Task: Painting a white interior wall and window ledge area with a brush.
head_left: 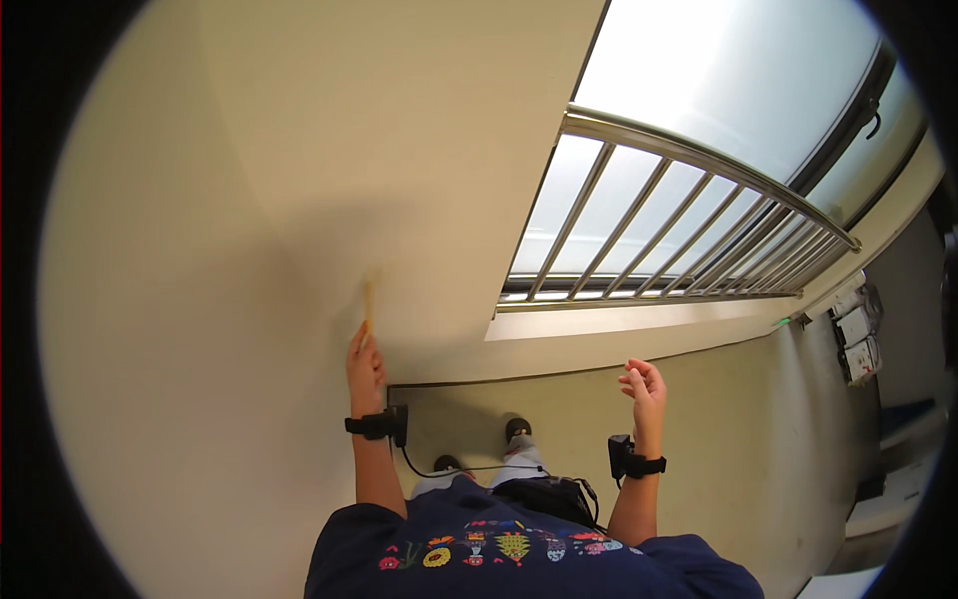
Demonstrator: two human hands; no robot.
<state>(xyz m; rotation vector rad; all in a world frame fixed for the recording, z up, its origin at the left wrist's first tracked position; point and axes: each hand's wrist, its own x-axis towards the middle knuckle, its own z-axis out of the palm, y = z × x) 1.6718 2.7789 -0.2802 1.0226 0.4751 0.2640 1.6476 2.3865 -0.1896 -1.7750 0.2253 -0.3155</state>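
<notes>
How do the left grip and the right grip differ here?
The left grip holds a thin, yellowish stick; the right grip shows nothing held. The left grip's fingers close on the stick; the right grip's curl loosely. The left grip appears against the wall, the right grip against the floor. Both wear black wrist straps.

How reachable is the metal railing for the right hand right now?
Probably yes: nothing visible blocks the way from the right hand to the metal railing, though depth is hard to judge from one view.
</notes>
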